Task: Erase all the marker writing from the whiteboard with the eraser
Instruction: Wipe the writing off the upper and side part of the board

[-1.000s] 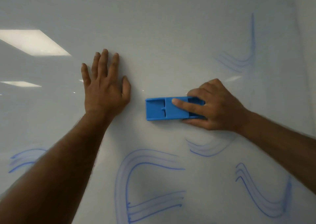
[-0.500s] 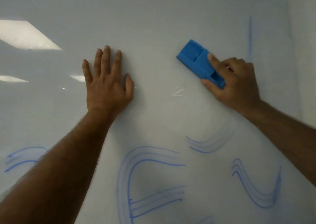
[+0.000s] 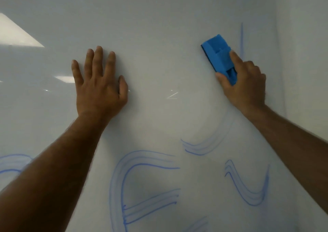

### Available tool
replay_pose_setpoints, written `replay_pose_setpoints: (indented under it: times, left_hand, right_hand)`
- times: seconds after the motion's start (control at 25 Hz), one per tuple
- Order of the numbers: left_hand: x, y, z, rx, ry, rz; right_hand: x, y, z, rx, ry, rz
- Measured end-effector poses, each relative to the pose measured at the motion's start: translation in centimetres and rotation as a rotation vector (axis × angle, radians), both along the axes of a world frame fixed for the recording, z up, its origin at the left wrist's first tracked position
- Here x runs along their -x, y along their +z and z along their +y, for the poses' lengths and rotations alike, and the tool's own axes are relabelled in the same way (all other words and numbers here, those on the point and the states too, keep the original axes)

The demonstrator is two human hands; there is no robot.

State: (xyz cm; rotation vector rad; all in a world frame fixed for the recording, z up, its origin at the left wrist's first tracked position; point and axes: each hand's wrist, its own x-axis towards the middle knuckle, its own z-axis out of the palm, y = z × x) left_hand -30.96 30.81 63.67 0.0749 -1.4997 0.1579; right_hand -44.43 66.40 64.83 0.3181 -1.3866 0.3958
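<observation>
I saw the blue eraser [image 3: 217, 55] pressed flat against the whiteboard [image 3: 159, 27], tilted so its free end pointed up and to the left of the grip and its lower end sat inside it. It was a moulded plastic block with a recessed channel along its back and a dark pad edge showing on its left side. The board was glossy white. A faint vertical blue line [image 3: 241, 36] ran just right of the eraser's top. Well below the grip lay smeared blue marker strokes [image 3: 142, 166]: a curved sweep directly beneath, a wavy stroke lower, and a large arch with parallel bars down to the left.
</observation>
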Motion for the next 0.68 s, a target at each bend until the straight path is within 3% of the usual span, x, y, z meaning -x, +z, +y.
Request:
replay_pose_setpoints:
  times: [0.08,0.24,0.32,0.4,0.52,0.68]
  left_hand:
    - [0.0,-0.1,0.0,0.006,-0.003,0.010]
    - [0.3,0.0,0.0,0.009,-0.005,0.023]
    - [0.4,0.1,-0.1,0.012,0.011,0.039]
    - [0.5,0.0,-0.1,0.011,0.018,0.051]
    - [0.2,0.0,0.3,0.000,0.025,0.057]
    - [-0.5,0.4,1.0,0.015,0.067,0.038]
  right_hand:
    - [-0.1,-0.9,-0.8,-0.170,0.012,0.135]
    - [-0.5,-3.1,-0.3,-0.770,-0.065,0.398]
    - [0.1,-3.0,1.3,-0.843,-0.103,0.433]
    - [1.2,-2.2,3.3,-0.777,-0.110,0.426]
    - [3.0,0.0,7.0,-0.485,-0.143,0.350]
    - [4.1,2.1,9.7,-0.024,-0.061,-0.001]
